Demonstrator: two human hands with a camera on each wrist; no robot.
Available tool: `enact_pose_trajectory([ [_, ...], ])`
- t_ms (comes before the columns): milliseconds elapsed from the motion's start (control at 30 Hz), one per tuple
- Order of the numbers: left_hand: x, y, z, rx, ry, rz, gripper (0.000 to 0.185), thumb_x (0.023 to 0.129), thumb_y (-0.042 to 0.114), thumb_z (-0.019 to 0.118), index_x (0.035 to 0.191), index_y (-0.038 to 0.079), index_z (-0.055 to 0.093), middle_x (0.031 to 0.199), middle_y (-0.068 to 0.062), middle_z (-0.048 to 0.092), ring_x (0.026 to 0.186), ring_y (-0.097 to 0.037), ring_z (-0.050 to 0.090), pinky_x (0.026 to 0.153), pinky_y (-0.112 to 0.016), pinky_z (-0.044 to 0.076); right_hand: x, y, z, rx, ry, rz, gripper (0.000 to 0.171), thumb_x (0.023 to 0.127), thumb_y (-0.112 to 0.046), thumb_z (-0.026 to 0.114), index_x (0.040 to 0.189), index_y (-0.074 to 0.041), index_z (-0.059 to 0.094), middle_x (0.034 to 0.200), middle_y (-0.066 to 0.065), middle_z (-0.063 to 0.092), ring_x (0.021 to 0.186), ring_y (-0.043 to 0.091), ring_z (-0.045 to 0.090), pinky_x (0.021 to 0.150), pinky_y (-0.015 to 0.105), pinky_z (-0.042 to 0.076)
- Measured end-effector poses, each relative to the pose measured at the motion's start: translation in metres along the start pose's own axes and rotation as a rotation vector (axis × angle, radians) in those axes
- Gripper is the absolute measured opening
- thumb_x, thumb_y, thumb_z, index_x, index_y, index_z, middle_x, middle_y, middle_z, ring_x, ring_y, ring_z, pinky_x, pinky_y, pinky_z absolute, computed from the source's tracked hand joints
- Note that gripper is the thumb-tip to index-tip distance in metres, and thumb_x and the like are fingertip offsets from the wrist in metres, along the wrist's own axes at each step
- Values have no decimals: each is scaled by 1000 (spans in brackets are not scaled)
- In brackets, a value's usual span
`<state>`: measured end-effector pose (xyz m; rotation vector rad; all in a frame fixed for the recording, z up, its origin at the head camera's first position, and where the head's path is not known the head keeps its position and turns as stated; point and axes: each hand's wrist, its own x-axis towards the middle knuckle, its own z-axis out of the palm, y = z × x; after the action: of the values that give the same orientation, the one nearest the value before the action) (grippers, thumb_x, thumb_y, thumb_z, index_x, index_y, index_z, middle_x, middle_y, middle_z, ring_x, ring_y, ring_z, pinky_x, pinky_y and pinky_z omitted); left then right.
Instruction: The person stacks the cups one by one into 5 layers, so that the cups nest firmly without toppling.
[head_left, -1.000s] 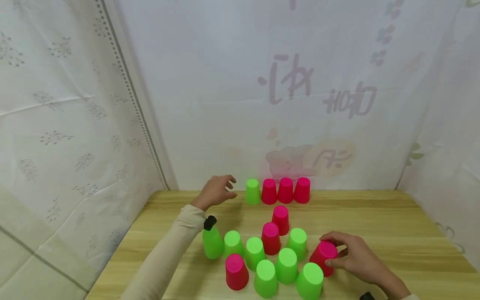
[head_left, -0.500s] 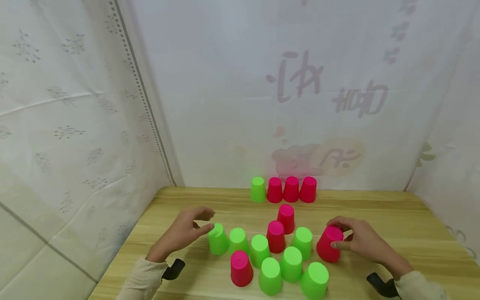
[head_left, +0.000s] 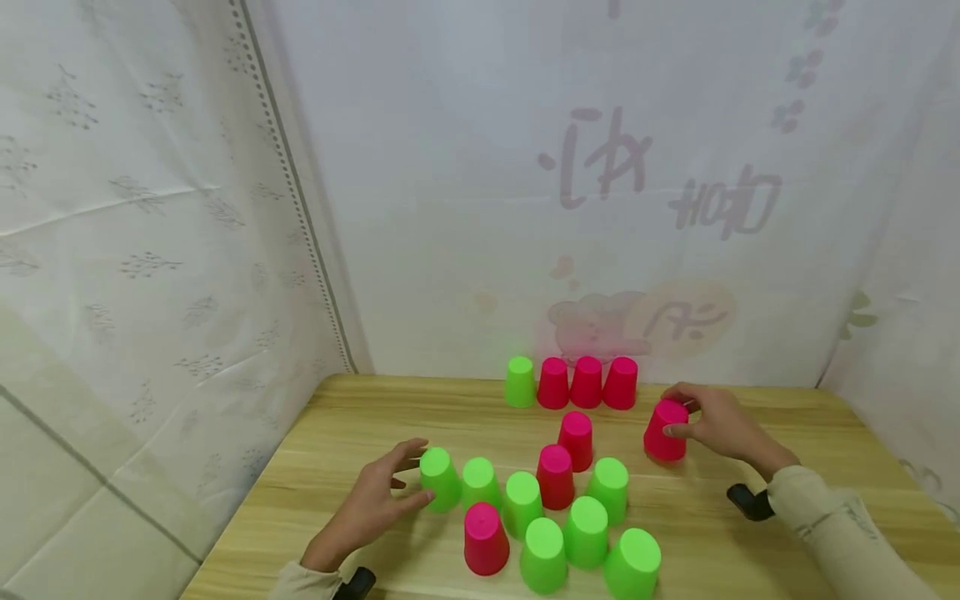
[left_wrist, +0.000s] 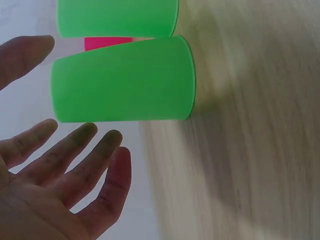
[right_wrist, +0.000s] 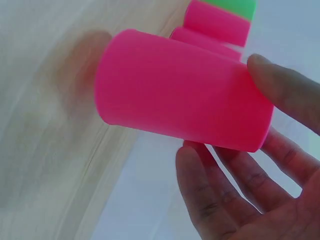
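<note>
Upside-down plastic cups stand on a wooden table. My right hand grips a pink cup at the right, thumb and fingers round its top, slightly tilted just over the wood. It is a little in front of and right of the back row: a green cup and three pink cups. My left hand is spread beside the leftmost green cup of the front cluster. In the left wrist view its fingers lie straight, a small gap from that cup.
The front cluster holds several green cups and three pink ones, packed close. White cloth walls close in the table on the left, back and right. Bare wood lies at the far left and right.
My right hand has carried the pink cup from the front cluster's right side back towards the row. My left hand has drawn back from the row to the leftmost green cup.
</note>
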<state>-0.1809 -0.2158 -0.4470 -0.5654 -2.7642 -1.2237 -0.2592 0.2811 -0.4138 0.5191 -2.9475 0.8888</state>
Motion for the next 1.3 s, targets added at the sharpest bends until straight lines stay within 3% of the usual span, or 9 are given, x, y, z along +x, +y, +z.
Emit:
enact_pose_trajectory([
  [433,4,0,7,-54,-7,-3,51,87,17,79,132,7,57,127,-10,69,115,-36,67,81,-37,59,51,35,-10,-41,41,105,47,83,-21,79,118,5,62,113,30,67,95,40,66,70,40,58],
  [767,6,-2,8,-35,11,-7,44,86,14,78,125,9,59,123,-11,70,113,-37,68,81,-43,60,67,39,-14,-22,54,171,51,87,-22,74,124,8,58,118,34,63,103,46,62,74,44,58],
  [1033,6,-5,11,-59,7,-37,56,84,15,81,131,5,53,122,-20,69,108,-39,69,79,-37,60,73,39,-10,-35,57,193,49,85,-20,75,121,9,59,115,34,64,99,44,60,75,45,55],
  [1300,7,-7,14,-59,-21,-50,50,85,16,80,128,7,56,124,-13,69,115,-38,67,81,-31,59,78,38,-5,-52,83,186,51,85,-20,76,121,11,58,113,35,64,96,44,60,75,46,54],
])
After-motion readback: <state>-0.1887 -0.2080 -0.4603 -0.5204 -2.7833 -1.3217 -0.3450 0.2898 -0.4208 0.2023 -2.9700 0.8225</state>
